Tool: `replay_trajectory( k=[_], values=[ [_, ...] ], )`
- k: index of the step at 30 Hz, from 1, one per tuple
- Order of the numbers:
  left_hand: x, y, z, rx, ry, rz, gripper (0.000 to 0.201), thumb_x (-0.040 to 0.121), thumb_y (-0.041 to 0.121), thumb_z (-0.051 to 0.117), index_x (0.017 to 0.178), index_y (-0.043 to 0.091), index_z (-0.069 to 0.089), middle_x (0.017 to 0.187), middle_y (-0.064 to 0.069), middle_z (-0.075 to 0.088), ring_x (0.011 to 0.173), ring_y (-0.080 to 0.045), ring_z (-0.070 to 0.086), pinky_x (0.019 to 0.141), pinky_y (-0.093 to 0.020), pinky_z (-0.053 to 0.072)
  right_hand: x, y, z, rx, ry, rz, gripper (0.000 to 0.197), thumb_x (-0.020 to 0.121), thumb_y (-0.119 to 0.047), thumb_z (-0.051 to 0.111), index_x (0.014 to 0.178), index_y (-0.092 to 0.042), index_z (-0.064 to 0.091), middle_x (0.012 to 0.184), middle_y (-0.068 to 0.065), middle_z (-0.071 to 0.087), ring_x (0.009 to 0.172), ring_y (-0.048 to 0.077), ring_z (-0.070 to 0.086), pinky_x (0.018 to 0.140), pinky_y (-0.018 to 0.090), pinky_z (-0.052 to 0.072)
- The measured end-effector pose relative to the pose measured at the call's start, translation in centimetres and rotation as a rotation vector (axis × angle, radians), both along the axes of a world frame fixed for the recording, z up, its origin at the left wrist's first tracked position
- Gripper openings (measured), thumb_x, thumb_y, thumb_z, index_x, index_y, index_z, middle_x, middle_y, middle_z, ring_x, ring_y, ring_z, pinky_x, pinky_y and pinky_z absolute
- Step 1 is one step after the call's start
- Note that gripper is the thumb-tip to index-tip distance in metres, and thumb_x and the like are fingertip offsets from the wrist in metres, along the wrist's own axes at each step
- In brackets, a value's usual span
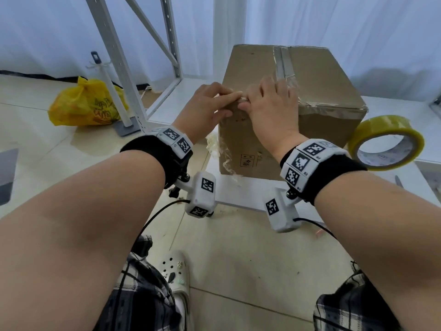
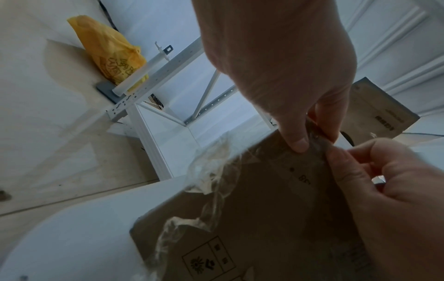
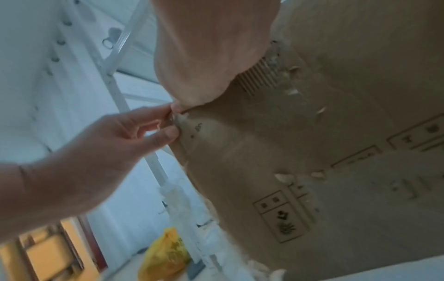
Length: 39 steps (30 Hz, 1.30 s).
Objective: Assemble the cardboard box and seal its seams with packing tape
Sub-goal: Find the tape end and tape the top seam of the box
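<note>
The cardboard box stood closed on a low white platform, and everything else sat around it. Both hands met at its near upper-left corner: the left hand pinched a strip of clear tape at the top edge between thumb and fingers, and the right hand, touching the left, pinched the same strip with thumb and forefinger while its other fingers lay over the box top. A band of clear packing tape ran along the top seam of the box, and more crossed its right top edge. Crumpled loose tape hung down the box's near-left vertical edge. The yellowish tape roll stood on edge just right of the box on the platform. Left of the box, on the floor, lay a yellow plastic bag beside a white metal rack.
</note>
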<state>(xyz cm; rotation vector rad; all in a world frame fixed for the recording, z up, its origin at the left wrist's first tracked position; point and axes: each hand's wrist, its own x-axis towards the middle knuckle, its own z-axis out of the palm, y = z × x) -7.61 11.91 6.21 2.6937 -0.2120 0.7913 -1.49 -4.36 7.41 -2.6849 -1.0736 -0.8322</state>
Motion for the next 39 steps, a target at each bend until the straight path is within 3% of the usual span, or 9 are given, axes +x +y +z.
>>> replay_trajectory(
  k=[6,11,15,18,20,25,30,34,39],
  values=[
    [-0.1,-0.3,0.7,-0.168,-0.043,0.004,0.030,0.093,0.027,0.055,0.119,0.017,0.066,0.114,-0.005,0.064,0.109,-0.023,0.056,0.097,-0.033,0.042,0.4,-0.3,1.5,-0.048,0.044,0.034,0.037,0.100,-0.044,0.036,0.116,-0.015,0.053,0.122,0.010,0.048,0.115,0.030,0.041,0.094,0.041,0.032],
    [0.4,0.2,0.0,-0.155,-0.078,0.014,0.029,0.090,0.026,0.057,0.117,0.019,0.068,0.115,-0.005,0.064,0.108,-0.027,0.056,0.097,-0.041,0.044,1.3,-1.4,2.6,0.027,0.201,0.160,0.030,0.097,-0.040,0.047,0.114,-0.021,0.062,0.113,0.004,0.053,0.108,0.025,0.044,0.094,0.039,0.036],
    [0.3,0.0,0.4,-0.089,-0.061,0.035,0.031,0.091,0.030,0.054,0.116,0.020,0.068,0.114,-0.004,0.064,0.108,-0.026,0.054,0.096,-0.043,0.043,1.8,-2.6,3.9,-0.062,0.312,0.222,0.034,0.093,-0.039,0.056,0.123,-0.025,0.061,0.113,0.002,0.053,0.108,0.022,0.045,0.096,0.039,0.038],
    [0.7,-0.9,2.2,-0.006,-0.051,0.059,0.037,0.092,0.046,0.048,0.102,0.019,0.071,0.102,0.001,0.066,0.100,-0.018,0.055,0.091,-0.033,0.040,2.0,-2.9,4.3,-0.003,0.323,0.220,0.035,0.094,-0.046,0.050,0.114,-0.024,0.068,0.105,0.002,0.056,0.101,0.020,0.049,0.090,0.038,0.042],
    [1.2,-1.9,3.2,-0.017,0.025,0.059,0.033,0.093,0.044,0.050,0.098,0.017,0.067,0.097,0.003,0.062,0.094,-0.014,0.053,0.084,-0.026,0.038,2.3,-3.3,4.3,0.047,0.335,0.200,0.035,0.096,-0.044,0.048,0.108,-0.020,0.071,0.102,0.005,0.056,0.098,0.021,0.051,0.088,0.037,0.042],
    [2.3,-2.9,3.0,-0.066,0.054,0.078,0.028,0.091,0.042,0.055,0.103,0.023,0.071,0.097,0.004,0.054,0.100,-0.016,0.049,0.089,-0.033,0.039,3.3,-4.1,4.1,0.162,0.437,0.196,0.031,0.098,-0.034,0.048,0.094,-0.008,0.065,0.095,0.006,0.057,0.087,0.018,0.053,0.079,0.031,0.041],
    [2.5,-3.0,2.0,-0.083,-0.054,0.085,0.033,0.085,0.045,0.062,0.086,0.013,0.070,0.091,0.001,0.056,0.092,-0.020,0.049,0.082,-0.032,0.037,3.4,-4.4,3.4,0.058,0.346,0.163,0.018,0.095,-0.037,0.052,0.092,-0.019,0.055,0.094,0.002,0.057,0.092,0.019,0.050,0.084,0.035,0.041],
    [2.2,-2.9,1.6,-0.013,-0.071,0.080,0.036,0.087,0.045,0.058,0.089,0.011,0.068,0.096,-0.006,0.059,0.092,-0.025,0.049,0.082,-0.031,0.033,3.2,-4.3,2.7,-0.025,0.213,0.145,0.024,0.097,-0.041,0.045,0.100,-0.018,0.052,0.097,0.000,0.050,0.095,0.021,0.046,0.084,0.035,0.036],
    [2.0,-2.9,1.3,0.152,-0.018,0.091,0.039,0.086,0.047,0.057,0.101,0.011,0.061,0.111,-0.008,0.055,0.103,-0.029,0.046,0.087,-0.034,0.029,2.7,-4.4,1.2,-0.155,0.047,0.041,0.037,0.095,-0.044,0.046,0.114,-0.013,0.045,0.115,0.011,0.045,0.106,0.030,0.042,0.092,0.043,0.032]
  ],
)
